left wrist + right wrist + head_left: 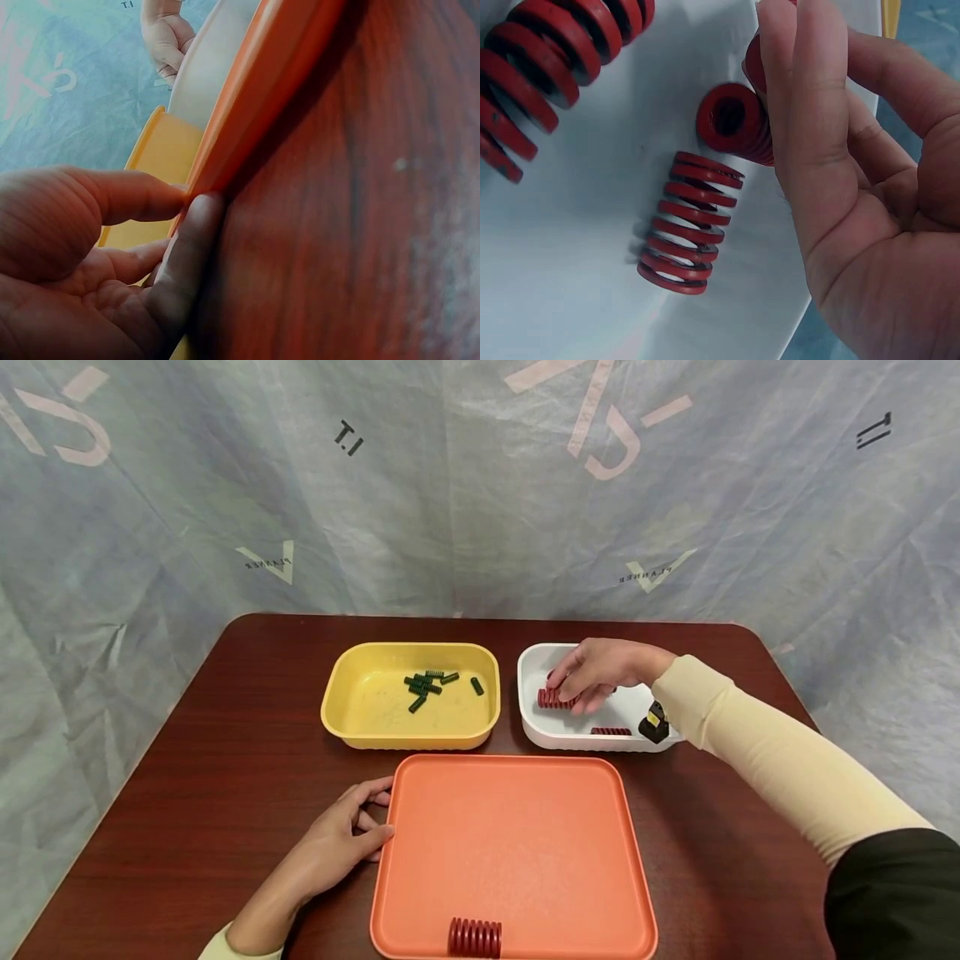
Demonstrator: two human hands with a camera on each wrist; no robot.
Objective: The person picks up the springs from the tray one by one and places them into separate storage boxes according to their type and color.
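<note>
My left hand (337, 839) pinches the left rim of the orange tray (510, 843) between thumb and fingers; the left wrist view shows that grip up close. On the tray's near edge lies a thick red coil spring (476, 937). My right hand (603, 670) reaches down into the white bin (543, 739), fingers bent around a red spring (754, 66) that they mostly hide. Just below those fingers, a smaller red spring (731, 120) shows end-on, and another spring (690, 223) lies on the bin floor. A larger red spring (562, 49) fills the corner of that view.
A yellow bin (360, 714) with several small dark green springs (426, 683) stands left of the white bin, behind the tray. A black wrist camera (655, 724) hangs under the right wrist. The dark wood table (210, 760) ends at a printed cloth backdrop (450, 527).
</note>
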